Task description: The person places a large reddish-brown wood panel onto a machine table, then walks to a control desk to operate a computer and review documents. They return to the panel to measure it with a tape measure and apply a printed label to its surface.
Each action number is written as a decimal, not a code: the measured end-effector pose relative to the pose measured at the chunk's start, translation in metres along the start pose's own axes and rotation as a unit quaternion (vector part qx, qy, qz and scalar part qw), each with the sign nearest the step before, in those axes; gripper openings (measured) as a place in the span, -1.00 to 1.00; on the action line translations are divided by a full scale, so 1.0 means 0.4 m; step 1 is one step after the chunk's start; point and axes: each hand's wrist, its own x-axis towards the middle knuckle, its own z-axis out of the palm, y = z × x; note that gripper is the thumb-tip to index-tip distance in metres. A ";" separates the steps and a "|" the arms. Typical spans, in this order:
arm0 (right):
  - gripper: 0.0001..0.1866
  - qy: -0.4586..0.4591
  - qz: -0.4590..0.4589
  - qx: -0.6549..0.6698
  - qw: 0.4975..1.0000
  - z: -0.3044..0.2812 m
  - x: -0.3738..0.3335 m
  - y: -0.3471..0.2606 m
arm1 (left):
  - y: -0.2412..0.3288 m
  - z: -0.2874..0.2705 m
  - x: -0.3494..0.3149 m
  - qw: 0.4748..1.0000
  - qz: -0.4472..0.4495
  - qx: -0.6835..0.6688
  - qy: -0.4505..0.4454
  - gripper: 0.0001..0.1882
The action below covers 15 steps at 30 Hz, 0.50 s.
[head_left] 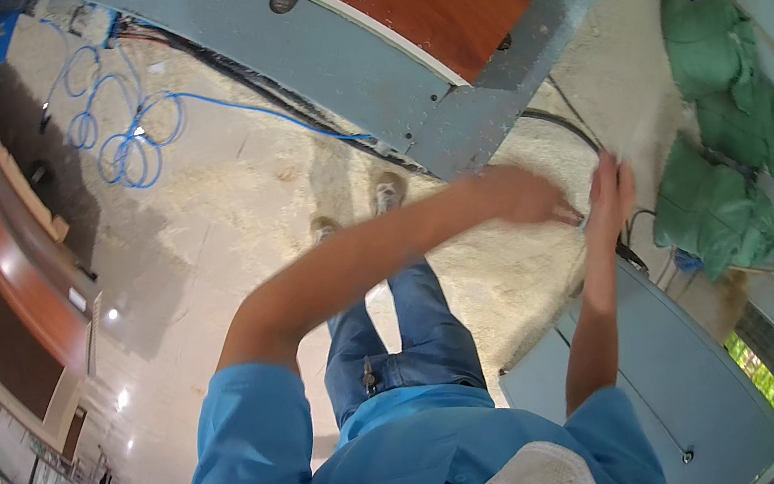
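My left forearm reaches across to the right, and my left hand [524, 196] is smeared by motion. Its fingers are curled and pressed together near my right wrist, around something too small and blurred to make out. My right hand [610, 190] is raised just beside it with fingers stretched upward; nothing plainly shows in it. Both hands are off the corner of a blue-grey metal frame [463, 132], which carries glossy red-brown wood panels [410, 5]. Behind the hands a black hose [562, 122] curves past the frame's corner.
Green sacks [714, 208] lie at the right by the wall. A grey-blue cabinet [663, 355] stands near my right elbow. Blue hose [128, 141] lies coiled on the dusty floor at far left. A curved red-brown wood piece [17, 255] stands along the left side.
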 end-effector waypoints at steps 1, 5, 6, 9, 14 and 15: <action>-0.77 -0.015 -0.050 -0.115 0.992 0.049 0.063 -0.073 | 0.018 0.098 -0.056 0.997 0.073 -0.028 -0.021 -0.60; -0.67 -0.110 -0.300 -0.183 0.930 0.316 0.269 -0.225 | -0.050 0.346 -0.245 0.982 0.090 -0.156 0.063 -0.52; -0.65 -0.143 -0.322 -0.197 0.915 0.361 0.295 -0.240 | -0.088 0.388 -0.295 0.979 0.034 -0.183 0.088 -0.51; -0.64 -0.155 -0.366 -0.314 0.862 0.430 0.335 -0.251 | -0.204 0.510 -0.465 0.960 -0.137 -0.209 0.130 -0.51; -0.64 -0.184 -0.390 -0.276 0.859 0.424 0.369 -0.232 | -0.360 0.653 -0.746 0.890 -0.400 -0.213 0.048 -0.51; -0.64 -0.193 -0.406 -0.255 0.856 0.426 0.378 -0.226 | -0.376 0.663 -0.786 0.887 -0.408 -0.212 0.048 -0.51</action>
